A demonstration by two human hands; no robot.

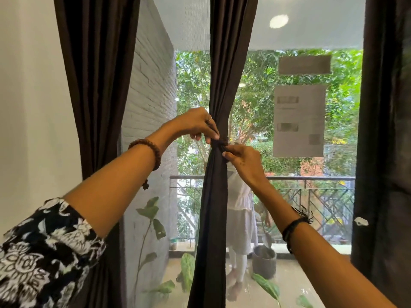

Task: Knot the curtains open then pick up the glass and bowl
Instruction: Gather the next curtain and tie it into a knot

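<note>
1. Showing no readable writing: two pale paper sheets [299, 120] taped to the window glass [255, 103], print blurred to grey blocks.
2. Sitting on the balcony floor beyond the glass: a dark round plant pot [264, 261], holding a thin stem; soil hard to make out.
3. Hanging down the middle of the window: a dark brown fabric centre curtain [220, 63], gathered tight into a waist at mid-height and falling in a narrow column below.
4. Pinching the gathered cloth from above and to the left: the left hand [195, 125], fingers [208, 138] curled down and pressed together onto the bunch, ring on one finger.
5. Gripping the same bunch from the right and just below: the right hand [242, 161], fingertips pressed into the wrap of fabric, thumb laid across it.
6. Nearly touching each other at the knot point, both hands; the knot itself mostly covered by fingers, so impossible to tell how far tied.
7. Hanging at the left edge of the window: a second dark brown curtain panel [97, 85]; a third at the right [387, 130], cut off by the frame.
8. Circling the left wrist: a brown wooden bead bracelet [149, 150]; on the right wrist, a black cord band [293, 227].
9. Standing partly hidden behind the centre curtain: a person in pale clothes [240, 218], on the balcony.
10. Not appearing anywhere in view: glass and bowl.
</note>
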